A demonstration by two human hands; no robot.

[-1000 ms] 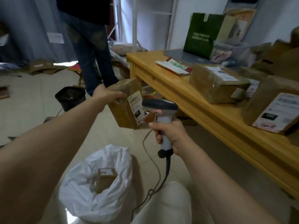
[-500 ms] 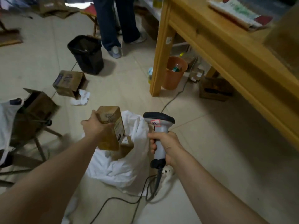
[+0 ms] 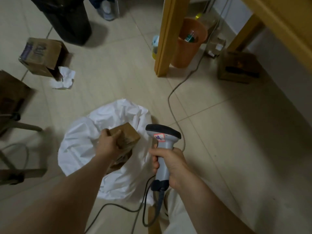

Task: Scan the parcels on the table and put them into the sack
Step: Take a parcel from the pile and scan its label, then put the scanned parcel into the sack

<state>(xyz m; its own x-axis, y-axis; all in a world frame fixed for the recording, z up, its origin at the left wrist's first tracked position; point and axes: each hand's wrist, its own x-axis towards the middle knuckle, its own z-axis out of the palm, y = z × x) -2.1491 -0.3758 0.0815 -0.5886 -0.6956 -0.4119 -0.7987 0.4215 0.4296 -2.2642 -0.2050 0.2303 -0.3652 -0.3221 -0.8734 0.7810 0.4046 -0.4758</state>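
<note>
Lowered to sack (image 3: 79, 141) mouth: parcel (image 3: 129, 135), left hand (image 3: 108, 146) fingers (image 3: 106, 132) curled round it.
Release low and centred; right hand (image 3: 170, 166) grips scanner (image 3: 163, 134).

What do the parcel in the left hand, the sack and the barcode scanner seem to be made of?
The parcel looks like brown cardboard, matte, with flat faces and sharp edges. The sack seems thin white plastic, perhaps woven; it crumples in soft, slightly shiny folds. The barcode scanner looks like hard moulded plastic, smooth: grey handle, dark head.
</note>
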